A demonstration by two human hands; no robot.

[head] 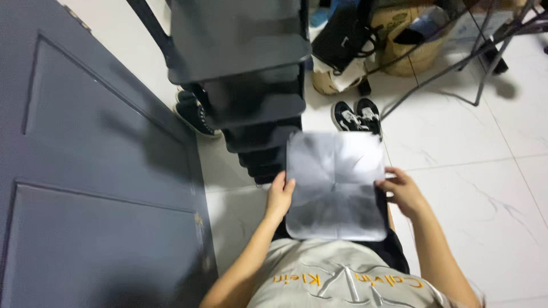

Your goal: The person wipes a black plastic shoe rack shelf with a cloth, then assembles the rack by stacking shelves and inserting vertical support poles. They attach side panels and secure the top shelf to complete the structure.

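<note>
I hold a square grey panel [335, 185] with rounded corners flat in front of my waist. My left hand [279, 197] grips its left edge, thumb on top. My right hand [401, 190] grips its right edge. The panel is blurred and shows faint creases from its middle to the edges. Just beyond it stands a black tiered rack [242, 63] with several stacked shelves of a similar shape, stepping down toward me.
A dark grey panelled door [85, 171] fills the left side. Black sneakers [357, 116] sit on the white tiled floor [468, 171] by the rack, another shoe [194, 113] at its left. Bags, a basket [408, 43] and metal frame legs [485, 51] crowd the far right.
</note>
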